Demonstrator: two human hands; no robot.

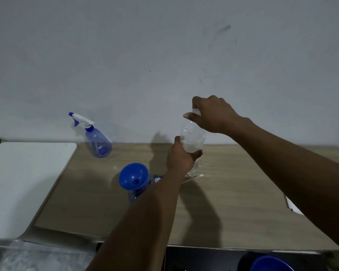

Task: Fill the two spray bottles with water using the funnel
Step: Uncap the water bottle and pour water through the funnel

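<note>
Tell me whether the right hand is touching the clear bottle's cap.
Touching: the head view shows the right hand pinching the cap atop the clear bottle.

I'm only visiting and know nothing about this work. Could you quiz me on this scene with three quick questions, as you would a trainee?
1. True or false: the person is holding the blue funnel.
2. Which hand pinches the cap of the clear water bottle? A) left hand B) right hand C) neither
3. Fill in: the spray bottle by the wall has its trigger head ____ (on or off).
Key: 1 false, it sits on the second spray bottle; 2 B, the left hand grips the bottle's body; 3 on.
</note>
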